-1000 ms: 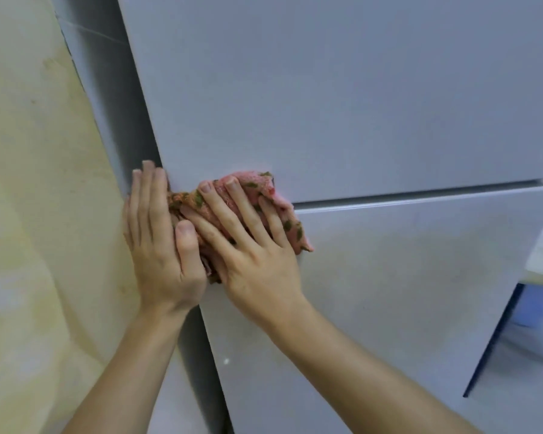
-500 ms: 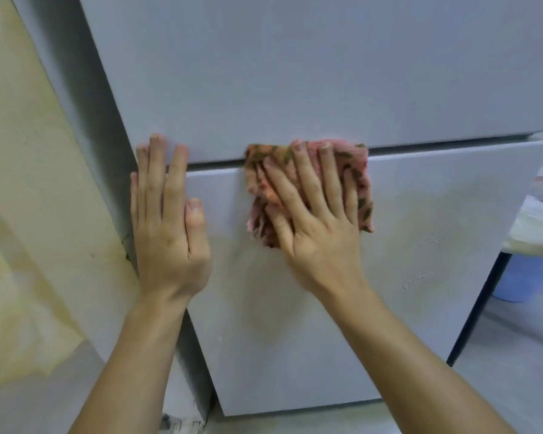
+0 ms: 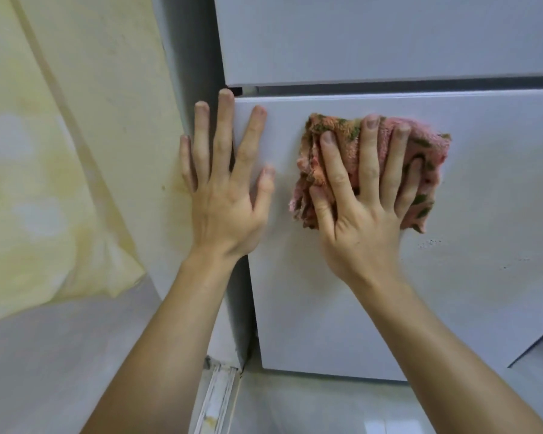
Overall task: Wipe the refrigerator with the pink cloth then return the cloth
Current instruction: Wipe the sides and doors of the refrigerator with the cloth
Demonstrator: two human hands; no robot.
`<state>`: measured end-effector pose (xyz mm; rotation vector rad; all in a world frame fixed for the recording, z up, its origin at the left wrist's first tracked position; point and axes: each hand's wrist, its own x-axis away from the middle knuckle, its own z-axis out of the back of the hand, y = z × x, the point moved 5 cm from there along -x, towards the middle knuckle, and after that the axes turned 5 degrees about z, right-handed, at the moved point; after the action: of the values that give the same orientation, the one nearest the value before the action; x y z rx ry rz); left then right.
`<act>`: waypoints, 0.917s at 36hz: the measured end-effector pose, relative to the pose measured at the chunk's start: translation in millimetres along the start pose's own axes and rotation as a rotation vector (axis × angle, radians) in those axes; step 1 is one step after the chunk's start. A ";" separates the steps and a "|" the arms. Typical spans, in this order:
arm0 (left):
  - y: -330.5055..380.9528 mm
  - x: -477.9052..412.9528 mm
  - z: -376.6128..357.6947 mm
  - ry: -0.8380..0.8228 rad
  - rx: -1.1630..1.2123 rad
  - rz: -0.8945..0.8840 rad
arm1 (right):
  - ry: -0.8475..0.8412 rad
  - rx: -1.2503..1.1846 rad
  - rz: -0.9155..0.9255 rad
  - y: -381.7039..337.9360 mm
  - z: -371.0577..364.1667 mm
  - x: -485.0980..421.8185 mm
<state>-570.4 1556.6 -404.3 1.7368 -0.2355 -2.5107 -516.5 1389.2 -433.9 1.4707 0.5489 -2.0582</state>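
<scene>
Head view, looking down the front of the refrigerator point(image 3: 373, 36).

Right grip point(image 3: 358, 220): lay flat with fingers straight and spread, curled round nothing. It pressed the pink cloth point(image 3: 339, 136) against the lower door point(image 3: 452, 302). The cloth was bunched in folds between palm and panel. Its edges showed beyond the fingertips and out past the little finger on the far side from the left grip. The flat palm was probably chosen to spread pressure over the wad, so that more fabric met the door on each pass.

Left grip point(image 3: 226, 211): also open, holding nothing, palm flat just beside the right grip and clear of the cloth. Its fingers straddled the door's near edge, the forefinger on the face and the outer fingers on the cabinet side. I judged this a brace, steadying the person, or the door, against the push of the wiping hand.

The seam point(image 3: 389, 86) between the doors ran just beyond both sets of fingertips. Faint dark specks point(image 3: 430, 242) sat on the panel below the cloth, toward the wrist side of the right grip. They looked unwiped.

Stage: wiping was underway on the upper part of the lower door. Returning the cloth was not yet due, and the place it goes back to was out of view.
</scene>
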 end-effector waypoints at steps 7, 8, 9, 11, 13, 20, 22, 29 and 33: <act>-42.1 13.2 1.9 0.046 -0.038 0.166 | 0.018 -0.004 -0.020 -0.8 0.9 -1.3; -51.6 17.5 1.9 0.062 -0.040 0.216 | 0.020 -0.004 -0.022 -0.6 0.8 -1.3; -60.2 22.0 1.3 0.073 -0.041 0.261 | 0.027 -0.001 -0.027 -0.9 0.6 -1.3; -73.1 30.2 -2.4 0.060 -0.037 0.303 | 0.050 0.009 -0.041 -3.1 -0.5 -0.8; -80.0 34.6 -7.0 0.030 -0.022 0.282 | 0.068 0.024 -0.064 -7.9 -3.5 1.0; -86.4 35.0 -15.0 0.046 -0.012 0.250 | 0.074 0.057 -0.048 -33.1 -21.8 17.1; -88.6 35.5 -15.7 0.061 -0.020 0.234 | 0.051 0.040 0.008 -44.9 -31.1 31.1; -91.6 35.8 -17.6 0.084 -0.044 0.212 | -0.176 0.035 0.183 -66.3 -67.9 115.3; -93.2 36.5 -17.4 0.067 -0.035 0.204 | -0.203 0.035 0.145 -66.9 -64.5 106.9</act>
<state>-565.0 1641.4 -459.9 1.6865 -0.3431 -2.2964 -539.7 1459.1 -554.9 1.2622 0.3179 -2.0802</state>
